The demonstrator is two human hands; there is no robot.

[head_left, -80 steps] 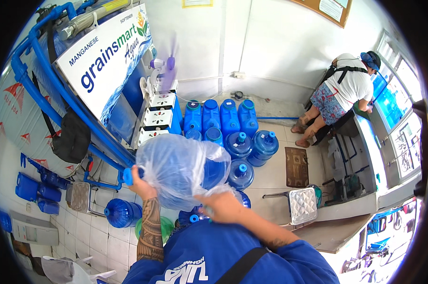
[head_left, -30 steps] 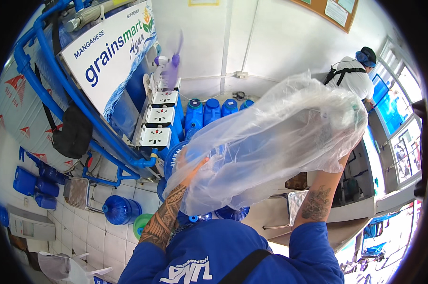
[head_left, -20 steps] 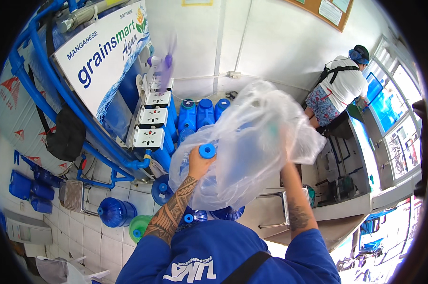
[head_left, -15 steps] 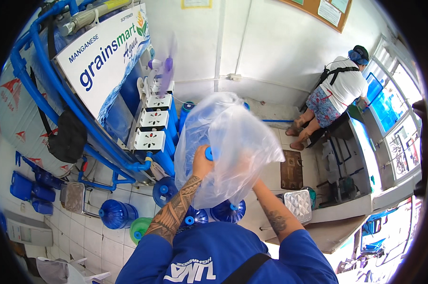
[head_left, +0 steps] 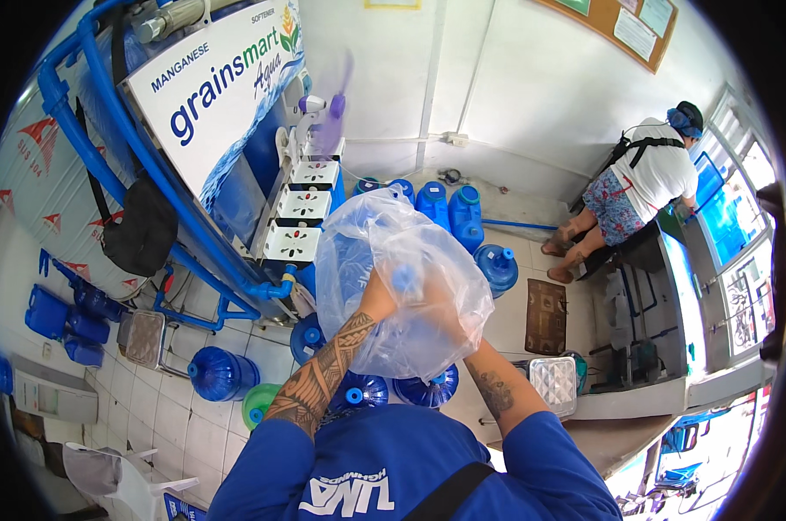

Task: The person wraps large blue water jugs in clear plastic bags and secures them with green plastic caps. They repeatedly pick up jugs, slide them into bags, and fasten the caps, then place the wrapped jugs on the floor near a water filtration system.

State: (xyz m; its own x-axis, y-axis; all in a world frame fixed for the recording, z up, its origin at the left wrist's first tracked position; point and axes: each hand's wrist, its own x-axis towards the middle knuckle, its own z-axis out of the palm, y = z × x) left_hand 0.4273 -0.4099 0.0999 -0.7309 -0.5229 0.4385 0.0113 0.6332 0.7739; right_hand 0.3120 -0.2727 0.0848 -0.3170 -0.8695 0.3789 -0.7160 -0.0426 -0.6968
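A large clear plastic bag (head_left: 358, 234) billows in front of me, wrapped about both forearms' ends. Through its film, my left hand (head_left: 377, 300) shows beside a round blue cap (head_left: 402, 277). My right hand (head_left: 441, 308) is inside the bag, its fingers blurred by the plastic. What the cap sits on cannot be made out. Close below the bag stand blue round water jugs, one (head_left: 358, 390) under my left forearm and another (head_left: 428, 386) nearer my right.
Blue water containers (head_left: 465, 217) line the far wall, with a round jug (head_left: 497, 268) nearby. Left are a filter rack (head_left: 291, 244), a jug lying on its side (head_left: 224, 373) and a green container (head_left: 258, 404). At right, a person (head_left: 645, 174) bends over a counter; a metal stool (head_left: 553, 386) stands nearer.
The bag has dropped and come closer around my hands, and my left hand is now behind its film. Containers by the far wall have come into sight.
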